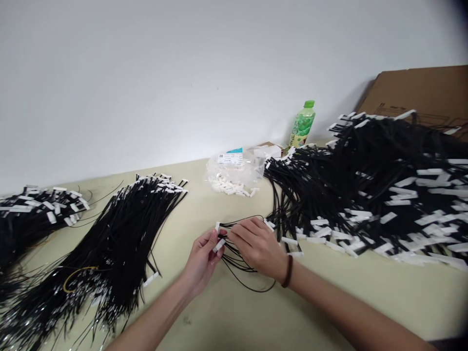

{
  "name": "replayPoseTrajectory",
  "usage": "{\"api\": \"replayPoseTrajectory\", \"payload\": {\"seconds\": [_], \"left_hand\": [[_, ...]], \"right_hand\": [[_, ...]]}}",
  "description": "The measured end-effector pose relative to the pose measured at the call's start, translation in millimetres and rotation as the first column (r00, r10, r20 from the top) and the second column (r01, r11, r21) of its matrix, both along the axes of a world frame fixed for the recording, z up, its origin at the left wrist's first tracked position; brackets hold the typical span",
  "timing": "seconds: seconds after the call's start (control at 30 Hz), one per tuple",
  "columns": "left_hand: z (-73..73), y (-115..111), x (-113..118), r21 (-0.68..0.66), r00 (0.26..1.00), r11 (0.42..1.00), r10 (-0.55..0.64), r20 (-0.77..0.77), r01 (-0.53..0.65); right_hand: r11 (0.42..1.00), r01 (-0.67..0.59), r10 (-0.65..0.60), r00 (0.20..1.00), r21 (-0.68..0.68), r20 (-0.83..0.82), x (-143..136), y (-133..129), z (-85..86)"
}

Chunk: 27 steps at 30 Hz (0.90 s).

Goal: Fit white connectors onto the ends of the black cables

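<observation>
The thin black wires [234,257] make a small, loose bunch over the middle of the pale table [219,312]. They bend out to the right. Two little white plugs [219,245] are at the left, one upright, one slanted below it.

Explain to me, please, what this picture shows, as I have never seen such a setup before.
There is no robot here: one person works with bare hands, and this single picture comes from a camera on their head, looking forward and down. The left hand holds white connectors on thin black wires; the right hand's fingers are at those wires, though their exact grip is hidden. On the table lie bundles of wires to the left, a big pile to the right, and a clear bag behind, with loose connectors.
</observation>
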<state>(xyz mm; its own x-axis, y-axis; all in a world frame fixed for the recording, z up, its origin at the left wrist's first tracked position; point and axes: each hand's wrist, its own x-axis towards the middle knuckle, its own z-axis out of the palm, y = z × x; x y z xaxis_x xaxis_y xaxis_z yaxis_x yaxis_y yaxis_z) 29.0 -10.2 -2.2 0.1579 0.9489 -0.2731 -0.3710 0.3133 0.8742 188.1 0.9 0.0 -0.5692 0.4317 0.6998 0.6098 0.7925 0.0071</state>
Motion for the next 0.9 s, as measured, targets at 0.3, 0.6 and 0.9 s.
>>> {"api": "replayPoseTrajectory", "payload": {"seconds": [0.3, 0.6, 0.9], "left_hand": [[4.0, 7.5, -6.9, 0.053, 0.998, 0.998, -0.038, -0.042, 0.04], [10.7, 8.7, -16.9, 0.127, 0.989, 0.983, -0.127, -0.076, 0.136], [7.6, 40.9, -52.3, 0.263, 0.963, 0.935, 0.262, -0.062, -0.237]], "right_hand": [[0.981, -0.027, -0.01, 0.982, -0.194, -0.186, 0.2, -1.2, 13.8], [0.961, 0.009, -0.066, 0.979, -0.277, -0.196, -6.6, -2.7, 9.8], [0.944, -0.245, 0.082, 0.822, -0.22, -0.564, 9.6, -26.3, 77.8]]}}
